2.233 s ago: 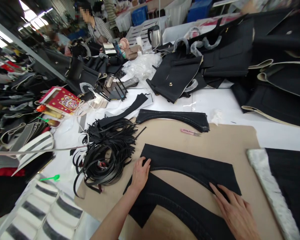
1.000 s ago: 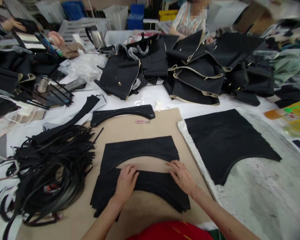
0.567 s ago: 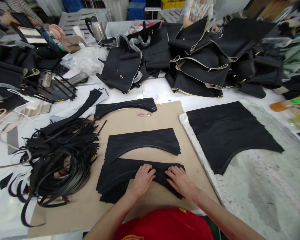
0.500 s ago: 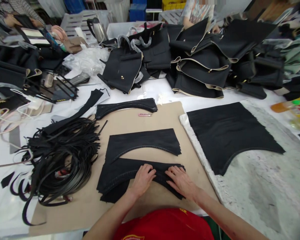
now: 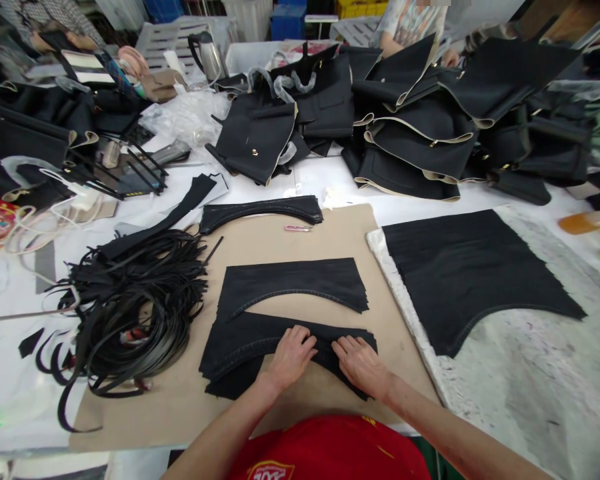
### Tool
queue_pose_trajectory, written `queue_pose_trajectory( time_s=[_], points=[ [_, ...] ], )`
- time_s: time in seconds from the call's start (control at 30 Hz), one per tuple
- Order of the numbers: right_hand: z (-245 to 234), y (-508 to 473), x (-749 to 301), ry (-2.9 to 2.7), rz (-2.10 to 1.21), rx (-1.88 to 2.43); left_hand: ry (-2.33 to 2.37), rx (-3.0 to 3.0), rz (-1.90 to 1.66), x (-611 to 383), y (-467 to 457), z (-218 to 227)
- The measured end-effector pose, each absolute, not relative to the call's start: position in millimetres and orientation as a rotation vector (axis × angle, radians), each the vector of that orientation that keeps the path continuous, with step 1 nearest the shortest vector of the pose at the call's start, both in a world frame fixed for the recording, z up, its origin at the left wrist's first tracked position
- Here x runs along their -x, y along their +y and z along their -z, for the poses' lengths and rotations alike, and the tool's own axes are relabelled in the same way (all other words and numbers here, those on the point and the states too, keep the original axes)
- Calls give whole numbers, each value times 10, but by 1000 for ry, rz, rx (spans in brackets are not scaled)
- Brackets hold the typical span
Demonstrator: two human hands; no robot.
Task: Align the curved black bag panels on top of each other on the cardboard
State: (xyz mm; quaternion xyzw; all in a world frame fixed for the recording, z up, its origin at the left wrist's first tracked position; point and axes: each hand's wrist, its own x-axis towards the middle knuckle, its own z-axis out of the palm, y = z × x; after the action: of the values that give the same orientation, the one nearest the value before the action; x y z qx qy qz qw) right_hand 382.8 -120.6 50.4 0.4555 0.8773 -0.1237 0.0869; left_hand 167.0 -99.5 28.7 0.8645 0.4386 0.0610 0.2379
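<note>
Both hands work at the curved edge of a black fabric piece (image 5: 245,333) that lies on top of a stack near the front. My left hand (image 5: 293,357) has its fingers curled down onto the edge, closed on the fabric. A short gap to the right, my right hand (image 5: 363,363) grips the same edge with bent fingers; its thumb is partly hidden. Just behind lies another black piece with an arched cut-out (image 5: 295,277), stitching showing along its curve. Beneath everything is a tan board (image 5: 390,320).
Left lies a tangled heap of black strips (image 5: 135,313). A pink thread snipper (image 5: 297,229) rests near narrow curved black pieces (image 5: 260,212). On the right, a large black piece (image 5: 475,273) covers part of a stained pale slab (image 5: 520,373). Black bags (image 5: 415,147) pile up behind; two people sit beyond.
The view has shifted slightly, so the table appears moved to the right. My right hand's fingers are drawn in more and sit a little closer to the left hand on the curved edge.
</note>
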Motion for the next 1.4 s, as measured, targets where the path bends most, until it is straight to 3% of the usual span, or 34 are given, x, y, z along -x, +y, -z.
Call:
queue_pose_trajectory(
  time_s=[0.23,0.43,0.83,0.93,1.03,1.1,1.17,1.23,1.3,1.4],
  points=[
    [-267,-1310,-3861,2689,327,-1316,1630,-2242,-169,-1332,-1192,-200],
    [-224,-1598,-3869,2651,430,-1331,1648,-2215,-80,-1186,-1602,-241],
    [-1053,-984,-3566,2652,583,-1369,1303,-2158,-304,-1823,-1202,-483],
    [-1252,-898,-3628,2675,700,-1646,1422,-2078,-352,-1878,-1126,-535],
    [-1284,-884,-3812,2323,1014,-2479,1553,-1980,-454,-1821,-1094,-613],
    [-1243,-903,-3917,1651,1513,-2881,1590,-1975,-493,-1798,-1093,-664],
    [-1206,-929,-3949,1004,2129,-2822,1618,-2000,-509,-1810,-1107,-694],
    [-1205,-935,-3905,702,2587,-2589,1638,-2031,-528,-1835,-1134,-701],
    [-1241,-899,-3826,681,2784,-2503,1662,-2070,-581,-1833,-1170,-701],
    [-1303,-782,-3732,696,2786,-2541,1703,-2139,-641,-1744,-1227,-723]
  ],
)
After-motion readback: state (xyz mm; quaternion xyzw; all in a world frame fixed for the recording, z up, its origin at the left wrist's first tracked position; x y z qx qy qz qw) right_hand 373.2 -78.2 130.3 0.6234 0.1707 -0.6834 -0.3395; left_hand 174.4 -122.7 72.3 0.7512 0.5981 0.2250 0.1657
